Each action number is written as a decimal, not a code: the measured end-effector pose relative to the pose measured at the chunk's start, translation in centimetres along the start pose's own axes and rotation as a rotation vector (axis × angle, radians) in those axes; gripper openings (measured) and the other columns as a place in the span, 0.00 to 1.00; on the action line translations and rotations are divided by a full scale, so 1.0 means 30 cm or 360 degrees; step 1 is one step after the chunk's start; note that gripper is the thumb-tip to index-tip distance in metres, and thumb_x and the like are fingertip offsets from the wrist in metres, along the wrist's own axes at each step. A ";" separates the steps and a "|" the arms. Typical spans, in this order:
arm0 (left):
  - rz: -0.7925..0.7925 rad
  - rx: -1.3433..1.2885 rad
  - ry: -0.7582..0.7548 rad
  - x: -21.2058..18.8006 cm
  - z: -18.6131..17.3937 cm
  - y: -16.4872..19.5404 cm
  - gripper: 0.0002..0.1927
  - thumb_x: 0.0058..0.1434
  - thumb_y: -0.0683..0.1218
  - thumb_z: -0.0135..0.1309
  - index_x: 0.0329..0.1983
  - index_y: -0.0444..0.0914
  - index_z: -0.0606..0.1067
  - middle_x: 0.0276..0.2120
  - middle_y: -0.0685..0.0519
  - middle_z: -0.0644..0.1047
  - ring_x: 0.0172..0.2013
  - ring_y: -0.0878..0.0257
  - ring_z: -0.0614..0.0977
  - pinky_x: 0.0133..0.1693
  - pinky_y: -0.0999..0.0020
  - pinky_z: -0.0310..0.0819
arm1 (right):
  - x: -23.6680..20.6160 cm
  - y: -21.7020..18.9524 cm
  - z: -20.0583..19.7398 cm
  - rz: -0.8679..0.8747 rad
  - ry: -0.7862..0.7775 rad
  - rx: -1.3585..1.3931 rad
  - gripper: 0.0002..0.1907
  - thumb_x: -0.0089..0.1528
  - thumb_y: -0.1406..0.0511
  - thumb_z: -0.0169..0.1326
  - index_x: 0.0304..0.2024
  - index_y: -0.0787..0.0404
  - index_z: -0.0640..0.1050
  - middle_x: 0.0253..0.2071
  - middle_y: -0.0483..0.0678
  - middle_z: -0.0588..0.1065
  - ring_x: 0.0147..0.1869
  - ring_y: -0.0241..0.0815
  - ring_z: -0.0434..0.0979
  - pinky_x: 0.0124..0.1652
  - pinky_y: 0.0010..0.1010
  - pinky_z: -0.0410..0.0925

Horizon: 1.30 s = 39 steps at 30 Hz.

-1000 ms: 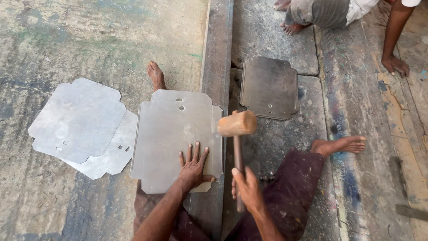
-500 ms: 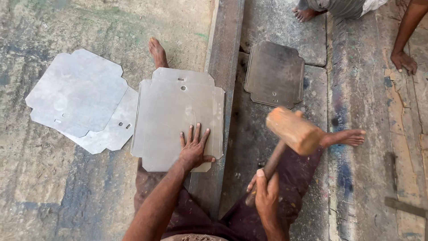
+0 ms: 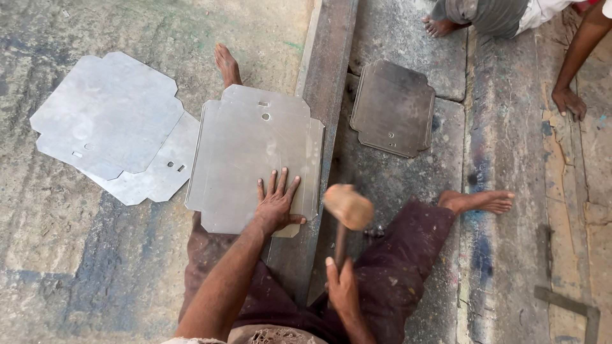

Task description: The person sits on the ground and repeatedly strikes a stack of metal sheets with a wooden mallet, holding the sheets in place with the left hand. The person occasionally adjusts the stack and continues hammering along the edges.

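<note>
Left hand [image 3: 275, 205] lies flat, fingers spread, pressing the metal sheet [image 3: 252, 156], which rests with its edge on the steel beam [image 3: 322, 95]. Right hand [image 3: 342, 288] grips the wooden mallet [image 3: 347, 207] handle, head blurred just beside the sheet's edge.

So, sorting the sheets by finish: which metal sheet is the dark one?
The sheet right of the beam, lying alone. The sheet under the left hand and the two overlapping at left are pale.

Dull metal sheet [image 3: 248, 153], wooden mallet [image 3: 347, 207]
</note>
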<state>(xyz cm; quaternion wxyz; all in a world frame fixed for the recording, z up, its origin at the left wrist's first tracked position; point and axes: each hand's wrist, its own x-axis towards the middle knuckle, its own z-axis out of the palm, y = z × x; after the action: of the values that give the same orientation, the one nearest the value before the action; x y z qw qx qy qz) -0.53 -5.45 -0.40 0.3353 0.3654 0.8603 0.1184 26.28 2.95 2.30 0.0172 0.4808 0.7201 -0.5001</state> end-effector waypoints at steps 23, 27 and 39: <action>-0.0006 -0.0071 0.0025 -0.023 0.062 -0.062 0.66 0.45 0.71 0.67 0.79 0.53 0.42 0.79 0.51 0.34 0.77 0.49 0.32 0.72 0.37 0.23 | 0.100 -0.117 -0.021 -0.0086 -0.0048 0.0121 0.19 0.69 0.55 0.43 0.52 0.64 0.67 0.23 0.46 0.70 0.22 0.37 0.73 0.22 0.31 0.71; 0.0054 -0.0070 0.0169 -0.035 0.065 -0.070 0.65 0.46 0.70 0.67 0.79 0.52 0.43 0.79 0.49 0.35 0.77 0.47 0.34 0.71 0.35 0.24 | 0.138 -0.173 -0.017 -0.0989 0.0298 0.0533 0.23 0.76 0.53 0.44 0.49 0.70 0.64 0.29 0.46 0.72 0.29 0.37 0.73 0.29 0.30 0.71; 0.0014 -0.0029 0.0021 -0.041 0.062 -0.103 0.67 0.45 0.72 0.65 0.80 0.52 0.40 0.79 0.49 0.33 0.76 0.47 0.32 0.71 0.36 0.24 | 0.283 -0.333 0.030 -0.0530 0.0209 0.0479 0.16 0.68 0.57 0.45 0.47 0.63 0.67 0.23 0.46 0.70 0.23 0.36 0.71 0.22 0.29 0.69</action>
<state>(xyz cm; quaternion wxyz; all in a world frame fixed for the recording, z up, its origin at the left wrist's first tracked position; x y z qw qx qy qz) -0.37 -8.57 -2.58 0.3324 0.3653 0.8597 0.1301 14.21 7.64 4.59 -0.1844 0.3838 0.7064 -0.5655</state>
